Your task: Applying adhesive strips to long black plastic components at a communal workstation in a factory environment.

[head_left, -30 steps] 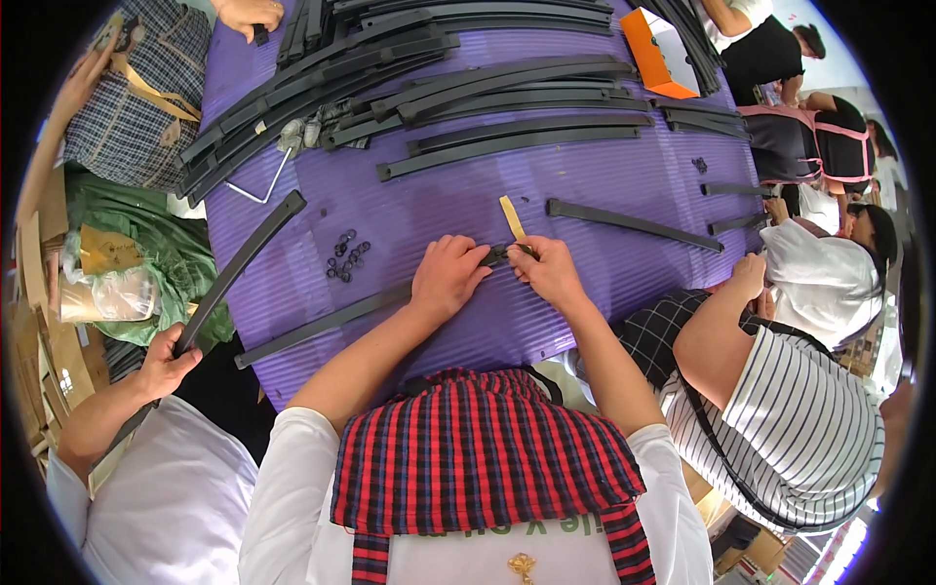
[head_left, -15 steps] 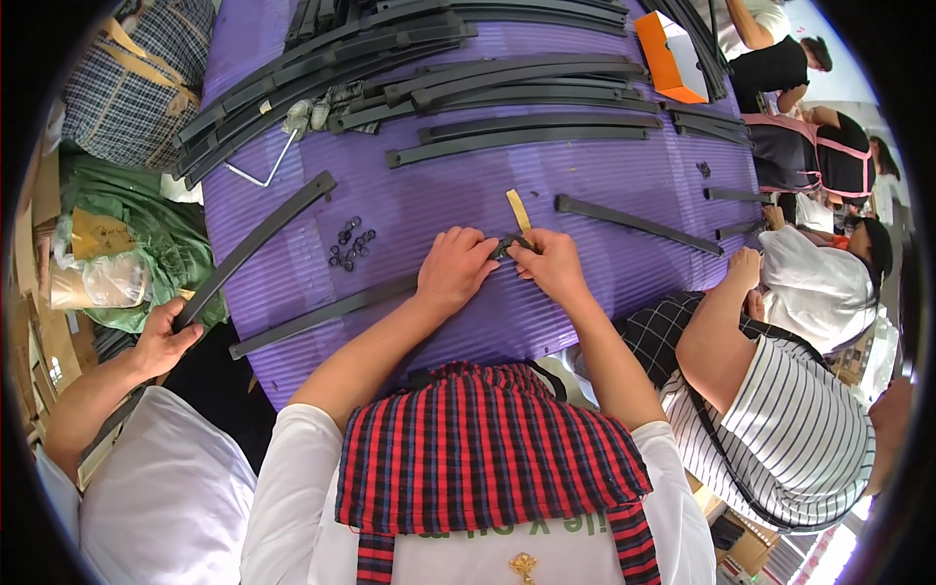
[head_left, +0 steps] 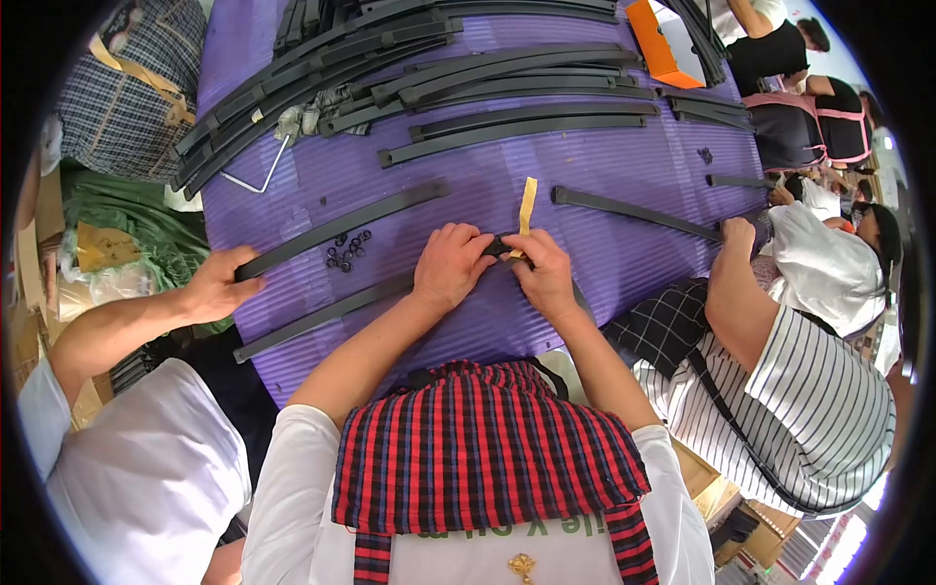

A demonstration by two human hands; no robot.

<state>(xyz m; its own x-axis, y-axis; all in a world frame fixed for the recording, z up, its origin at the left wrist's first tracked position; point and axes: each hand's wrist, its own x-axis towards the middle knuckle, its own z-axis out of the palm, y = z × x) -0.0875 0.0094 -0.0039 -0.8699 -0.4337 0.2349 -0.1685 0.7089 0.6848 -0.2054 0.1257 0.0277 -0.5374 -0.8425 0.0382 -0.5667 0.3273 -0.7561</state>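
Note:
My left hand (head_left: 452,265) pinches a small stretch of a dark strip (head_left: 499,246) with its thumb and fingers. My right hand (head_left: 543,275) is closed on the same dark piece from the other side. A narrow yellow strip (head_left: 528,205) rises from the right fingertips, its lower end against them. From under my left wrist a long black strip (head_left: 327,319) runs off to the left; whether it joins the piece in my fingers is hidden. Several small black rings or clips (head_left: 346,252) lie left of my left hand.
Purple ribbed sheeting (head_left: 487,322) covers the table. Many black strips (head_left: 517,122) lie at the far side, near an orange box (head_left: 663,44). At left, a co-worker's hand (head_left: 222,283) grips another strip (head_left: 341,231). A co-worker's hand (head_left: 738,234) at right touches a strip (head_left: 634,213).
The left co-worker's hand and strip have moved inward over the table. The yellow strip stands more upright at my right fingers. At right, a co-worker's hand has come to the strip's end.

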